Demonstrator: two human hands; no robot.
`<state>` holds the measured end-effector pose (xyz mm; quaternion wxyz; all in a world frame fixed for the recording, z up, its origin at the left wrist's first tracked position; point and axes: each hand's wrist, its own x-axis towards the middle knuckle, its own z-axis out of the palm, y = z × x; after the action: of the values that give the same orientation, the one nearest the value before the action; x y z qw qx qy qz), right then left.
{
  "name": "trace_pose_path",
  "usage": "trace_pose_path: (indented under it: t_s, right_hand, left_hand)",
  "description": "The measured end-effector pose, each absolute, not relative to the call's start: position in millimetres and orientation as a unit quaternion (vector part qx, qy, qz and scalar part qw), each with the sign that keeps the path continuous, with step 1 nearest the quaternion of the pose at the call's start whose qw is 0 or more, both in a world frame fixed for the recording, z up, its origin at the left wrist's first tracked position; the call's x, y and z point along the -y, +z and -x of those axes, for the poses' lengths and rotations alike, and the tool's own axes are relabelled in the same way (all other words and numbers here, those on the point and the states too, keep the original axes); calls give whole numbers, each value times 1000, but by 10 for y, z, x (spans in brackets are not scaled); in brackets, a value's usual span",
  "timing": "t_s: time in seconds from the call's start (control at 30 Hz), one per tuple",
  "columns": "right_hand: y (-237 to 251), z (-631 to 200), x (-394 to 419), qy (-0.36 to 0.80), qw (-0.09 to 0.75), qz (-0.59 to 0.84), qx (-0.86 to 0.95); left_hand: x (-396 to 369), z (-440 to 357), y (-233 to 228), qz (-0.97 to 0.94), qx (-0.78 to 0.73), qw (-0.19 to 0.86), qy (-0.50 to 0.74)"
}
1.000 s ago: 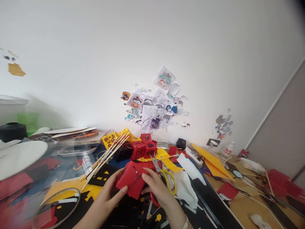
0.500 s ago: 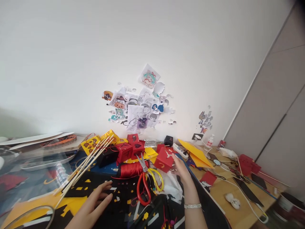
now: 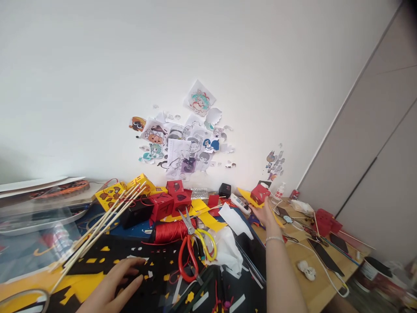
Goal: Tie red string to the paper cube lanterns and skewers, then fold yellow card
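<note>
One red box — tilted, corner up — in right hand

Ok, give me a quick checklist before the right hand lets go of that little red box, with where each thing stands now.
1. Right hand grips the red box: ok, fingers on it.
2. Box over the table, not past its edge: ok.
3. What lies directly under the box: cannot tell, yellow paper and a white device crowd there.
4. Left hand away from the scissors: ok, flat on black paper.
5. Box touching the surface: cannot tell.
</note>
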<state>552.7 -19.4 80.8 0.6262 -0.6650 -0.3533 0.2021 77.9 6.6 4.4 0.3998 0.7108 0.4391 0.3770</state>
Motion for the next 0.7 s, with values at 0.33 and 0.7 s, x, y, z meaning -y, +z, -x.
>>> trace_pose_path:
  t_s: [0.33, 0.7]
  right_hand:
    - [291, -4565, -339, 164, 497, 696, 491]
    - [530, -3762, -270, 107, 425, 613, 657]
  left_hand:
    - [-97, -767, -51, -748, -413, 348, 387]
    - [-36, -739, -37, -798, -391, 283, 361]
